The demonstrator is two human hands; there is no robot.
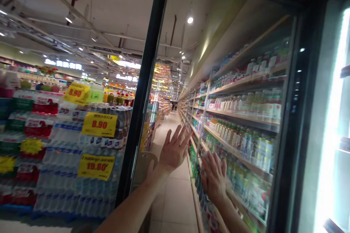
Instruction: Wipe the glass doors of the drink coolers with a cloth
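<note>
A glass door (235, 80) in a black frame (139, 91) stands swung out in front of me. My left hand (175, 151) is raised before the pane, palm forward, its fingers stretched and apart. Lower and to the right, my right hand (214, 178) lies flat at the glass with its fingers extended; a faint reflection shows beside it. The right hand appears to touch the pane; whether the left does, I cannot tell. Neither hand holds anything. Rows of drink bottles (243, 102) on shelves appear in the glass, slightly blurred.
Stacked packs of bottled drinks (61, 167) with yellow price signs (100, 124) stand to the left. A tiled aisle floor (172, 196) runs away ahead. At the far right is a bright cooler light (332, 116), with shelf edges beside it.
</note>
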